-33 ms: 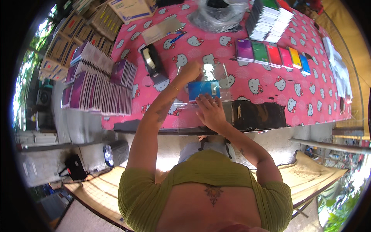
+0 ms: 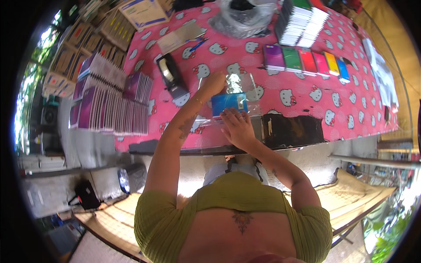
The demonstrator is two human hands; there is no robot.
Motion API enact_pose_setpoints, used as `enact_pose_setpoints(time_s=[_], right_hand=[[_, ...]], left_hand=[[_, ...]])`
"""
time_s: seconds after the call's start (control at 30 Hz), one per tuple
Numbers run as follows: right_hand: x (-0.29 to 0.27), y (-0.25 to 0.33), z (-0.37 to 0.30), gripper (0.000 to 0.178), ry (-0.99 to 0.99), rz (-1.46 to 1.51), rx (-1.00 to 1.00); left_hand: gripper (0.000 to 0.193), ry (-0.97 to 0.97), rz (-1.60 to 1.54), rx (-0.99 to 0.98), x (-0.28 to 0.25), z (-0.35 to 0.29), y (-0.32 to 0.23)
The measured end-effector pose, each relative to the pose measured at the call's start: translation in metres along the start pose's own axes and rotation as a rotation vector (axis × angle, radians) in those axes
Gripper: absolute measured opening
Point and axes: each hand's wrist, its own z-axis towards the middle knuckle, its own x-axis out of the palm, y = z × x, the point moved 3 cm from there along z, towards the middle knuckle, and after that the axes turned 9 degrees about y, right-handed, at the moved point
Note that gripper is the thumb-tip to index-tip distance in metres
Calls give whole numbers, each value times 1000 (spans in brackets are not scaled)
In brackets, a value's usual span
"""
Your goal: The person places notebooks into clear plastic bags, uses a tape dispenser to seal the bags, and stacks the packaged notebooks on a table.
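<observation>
Tape dispenser (image 2: 170, 74) sits left on the pink worktop (image 2: 307, 101); coloured booklets (image 2: 307, 61) lined up right, clear bag (image 2: 243, 17) behind.

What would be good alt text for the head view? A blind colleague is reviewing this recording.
Seen from above, a person's right hand presses on a blue booklet in a clear plastic sleeve, whose top the left hand grips, on a pink patterned tablecloth. A tape dispenser sits to the left, with a row of coloured booklets beyond.
</observation>
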Motion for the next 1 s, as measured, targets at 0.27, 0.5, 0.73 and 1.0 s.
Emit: enact_pose_setpoints(time_s=[0.27, 0.5, 0.73, 1.0], right_hand=[[1, -3, -3, 48, -67, -6, 1], [-2, -12, -3, 52, -92, -27, -59], [13, -13, -4, 52, -68, -20, -23], [27, -37, 6, 54, -10, 190, -18]], left_hand=[[13, -75, 160, 115, -14, 4, -30], [19, -2, 50, 44, -47, -23, -67], [15, -236, 26, 74, -6, -97, -108], [22, -252, -211, -131, -5, -104, -125]])
